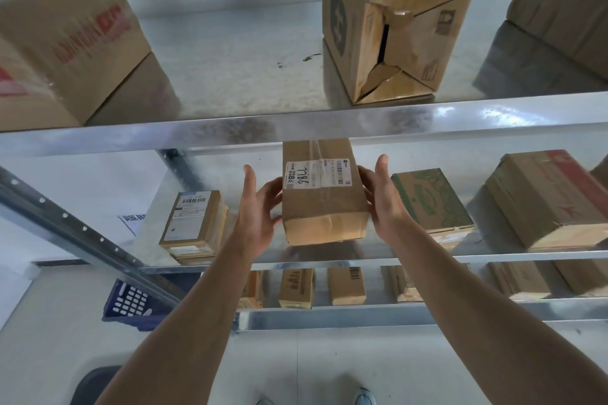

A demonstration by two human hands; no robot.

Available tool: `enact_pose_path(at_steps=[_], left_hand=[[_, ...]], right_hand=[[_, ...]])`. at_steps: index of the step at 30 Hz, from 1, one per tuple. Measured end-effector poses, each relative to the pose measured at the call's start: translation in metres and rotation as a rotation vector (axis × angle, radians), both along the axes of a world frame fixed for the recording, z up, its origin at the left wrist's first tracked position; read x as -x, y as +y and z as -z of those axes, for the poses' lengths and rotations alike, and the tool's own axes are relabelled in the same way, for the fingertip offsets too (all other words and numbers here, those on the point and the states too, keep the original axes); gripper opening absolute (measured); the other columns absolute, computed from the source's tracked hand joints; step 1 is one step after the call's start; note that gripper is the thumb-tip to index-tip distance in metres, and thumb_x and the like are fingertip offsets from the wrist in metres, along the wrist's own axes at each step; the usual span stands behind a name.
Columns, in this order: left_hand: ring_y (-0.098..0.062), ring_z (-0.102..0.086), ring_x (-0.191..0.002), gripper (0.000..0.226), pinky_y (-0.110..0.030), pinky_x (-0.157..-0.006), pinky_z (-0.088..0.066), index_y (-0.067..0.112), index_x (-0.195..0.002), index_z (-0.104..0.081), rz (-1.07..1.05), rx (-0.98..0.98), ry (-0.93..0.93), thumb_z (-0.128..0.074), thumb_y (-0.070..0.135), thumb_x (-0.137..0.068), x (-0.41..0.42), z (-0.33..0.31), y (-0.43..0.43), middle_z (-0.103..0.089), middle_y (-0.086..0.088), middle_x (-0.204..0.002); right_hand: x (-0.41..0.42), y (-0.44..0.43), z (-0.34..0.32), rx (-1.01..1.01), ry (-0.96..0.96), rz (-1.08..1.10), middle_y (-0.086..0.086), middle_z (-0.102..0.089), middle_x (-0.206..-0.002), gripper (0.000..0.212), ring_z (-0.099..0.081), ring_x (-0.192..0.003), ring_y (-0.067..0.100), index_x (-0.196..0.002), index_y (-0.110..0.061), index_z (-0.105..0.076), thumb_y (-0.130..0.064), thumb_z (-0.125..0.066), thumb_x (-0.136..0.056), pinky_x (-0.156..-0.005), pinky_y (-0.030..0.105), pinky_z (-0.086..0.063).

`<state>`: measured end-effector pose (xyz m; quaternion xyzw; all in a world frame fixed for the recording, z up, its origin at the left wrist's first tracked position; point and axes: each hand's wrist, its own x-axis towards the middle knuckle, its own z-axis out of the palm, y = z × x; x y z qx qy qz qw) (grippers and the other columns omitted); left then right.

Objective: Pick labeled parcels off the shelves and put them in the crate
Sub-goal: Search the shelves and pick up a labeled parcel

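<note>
A long brown labelled parcel [324, 204] lies end-on on the middle shelf [493, 255], its white label with a handwritten number facing up. My left hand [258, 207] is at its left side, fingers bent against the cardboard and thumb raised clear. My right hand [381, 199] mirrors it on the right side, fingers lying along the box and thumb up in the air. The parcel's underside looks to be on the shelf. A blue perforated crate [131, 302] stands on the floor at the lower left, partly behind the rack's slanted post.
A small labelled box [192, 223] sits left of the parcel, a green-printed box [431, 200] and a red-printed box [552, 200] to its right. The top shelf [296, 131] carries a torn carton [391, 26] and a large box [65, 43]. Several small boxes fill the lowest shelf.
</note>
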<state>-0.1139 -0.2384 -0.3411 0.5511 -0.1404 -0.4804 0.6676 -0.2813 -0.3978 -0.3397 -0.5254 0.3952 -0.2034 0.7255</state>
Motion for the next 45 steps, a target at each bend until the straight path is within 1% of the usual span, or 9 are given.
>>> enact_pose_path(at_steps=[7, 11, 15, 18, 27, 30, 36, 42, 45], left_hand=[[-0.023, -0.057, -0.131, 0.095, -0.051, -0.118, -0.037, 0.022, -0.151, -0.047, 0.016, -0.077, -0.045, -0.022, 0.086, -0.087, 0.004, 0.014, 0.0, -0.067, -0.001, -0.136], [-0.023, -0.055, -0.134, 0.097, -0.052, -0.12, -0.035, 0.025, -0.153, -0.046, 0.049, -0.13, -0.091, -0.027, 0.09, -0.083, 0.004, 0.027, 0.003, -0.065, -0.001, -0.139], [-0.021, -0.054, -0.135, 0.092, -0.053, -0.12, -0.031, 0.031, -0.15, -0.049, 0.086, -0.156, -0.105, -0.023, 0.09, -0.084, 0.003, 0.034, 0.002, -0.067, 0.002, -0.137], [-0.021, -0.053, -0.136, 0.088, -0.057, -0.119, -0.03, 0.036, -0.144, -0.054, 0.113, -0.173, -0.118, -0.021, 0.091, -0.085, 0.004, 0.038, 0.001, -0.067, 0.002, -0.137], [-0.021, -0.06, -0.129, 0.081, -0.043, -0.104, -0.047, 0.03, -0.141, -0.057, 0.101, -0.232, -0.106, -0.017, 0.081, -0.093, 0.012, 0.042, 0.001, -0.07, 0.002, -0.131], [-0.024, -0.057, -0.133, 0.083, -0.055, -0.115, -0.038, 0.031, -0.144, -0.055, 0.098, -0.237, -0.11, -0.021, 0.085, -0.091, 0.013, 0.041, 0.001, -0.067, 0.001, -0.137], [-0.026, -0.061, -0.129, 0.089, -0.054, -0.115, -0.04, 0.025, -0.143, -0.056, 0.101, -0.258, -0.099, -0.026, 0.087, -0.088, 0.008, 0.039, -0.003, -0.068, -0.005, -0.134], [-0.023, -0.064, -0.125, 0.084, -0.052, -0.114, -0.041, 0.026, -0.138, -0.06, 0.082, -0.31, -0.13, -0.021, 0.083, -0.092, 0.012, 0.037, -0.005, -0.071, -0.003, -0.13], [-0.018, -0.049, -0.136, 0.077, -0.054, -0.119, -0.029, 0.026, -0.142, -0.054, -0.025, -0.344, -0.23, -0.026, 0.08, -0.094, 0.024, 0.021, -0.008, -0.062, 0.006, -0.137]], right_hand=[[-0.003, -0.001, 0.017, -0.001, 0.061, -0.035, 0.005, -0.058, -0.148, 0.103, -0.045, -0.144, 0.026, -0.147, -0.019, -0.054, -0.087, -0.008, -0.086, -0.124, 0.054, -0.024], [-0.003, -0.002, 0.029, -0.043, 0.049, -0.056, 0.007, -0.064, -0.141, 0.098, -0.053, -0.136, 0.026, -0.148, -0.014, -0.052, -0.082, -0.01, -0.092, -0.121, 0.048, -0.032], [-0.002, 0.003, 0.036, -0.095, 0.049, -0.068, 0.006, -0.058, -0.147, 0.104, -0.048, -0.141, 0.027, -0.151, -0.016, -0.047, -0.087, -0.02, -0.08, -0.123, 0.048, -0.03], [-0.006, 0.003, 0.043, -0.12, 0.033, -0.054, 0.008, -0.054, -0.151, 0.095, -0.046, -0.143, 0.027, -0.154, -0.015, -0.043, -0.08, -0.017, -0.091, -0.123, 0.044, -0.031], [-0.007, 0.007, 0.052, -0.132, 0.024, -0.074, 0.008, -0.062, -0.141, 0.081, -0.055, -0.133, 0.026, -0.146, -0.014, -0.052, -0.069, -0.014, -0.101, -0.1, 0.032, -0.046], [-0.007, 0.009, 0.052, -0.132, 0.021, -0.071, 0.004, -0.065, -0.133, 0.073, -0.058, -0.125, 0.023, -0.141, -0.018, -0.054, -0.066, -0.016, -0.103, -0.091, 0.029, -0.05], [-0.007, 0.009, 0.057, -0.129, 0.012, -0.099, 0.007, -0.057, -0.148, 0.07, -0.049, -0.14, 0.027, -0.146, -0.018, -0.05, -0.064, -0.018, -0.104, -0.121, 0.045, -0.036], [-0.005, 0.009, 0.055, -0.11, 0.039, -0.113, 0.008, -0.059, -0.144, 0.065, -0.049, -0.14, 0.027, -0.141, -0.021, -0.054, -0.063, -0.019, -0.105, -0.12, 0.045, -0.036], [0.002, 0.008, 0.05, -0.047, 0.022, -0.147, -0.012, -0.062, -0.126, 0.054, -0.049, -0.131, 0.016, -0.136, -0.027, -0.053, -0.056, -0.016, -0.108, -0.111, 0.032, -0.035]])
